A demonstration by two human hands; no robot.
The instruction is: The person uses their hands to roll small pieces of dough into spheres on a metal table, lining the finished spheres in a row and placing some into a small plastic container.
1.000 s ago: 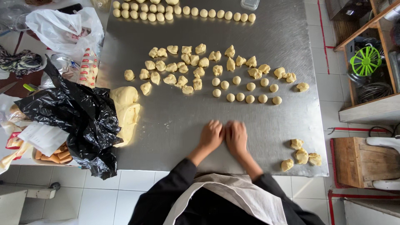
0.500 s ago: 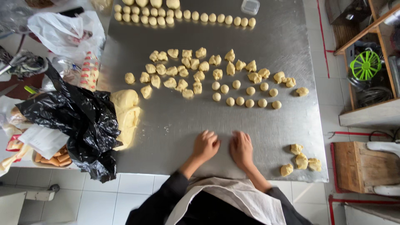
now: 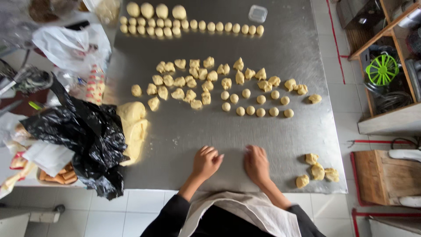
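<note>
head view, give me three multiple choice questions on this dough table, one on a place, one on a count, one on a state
1. Where does the big dough lump lie?
A. at the table's left edge, beside the black bag
B. on the wooden shelf
C. between the hands

2. How many dough pieces lie in the small group right of the right hand?
A. one
B. four
C. nine

3. How are the hands placed?
A. lifted, holding a knife
B. palms down on the table, side by side
C. inside the black bag

Answers: 1 A, the lump touches the black bag at the left edge of the table. 2 B, four pieces show there. 3 B, the left hand and right hand press flat on the steel.
</note>
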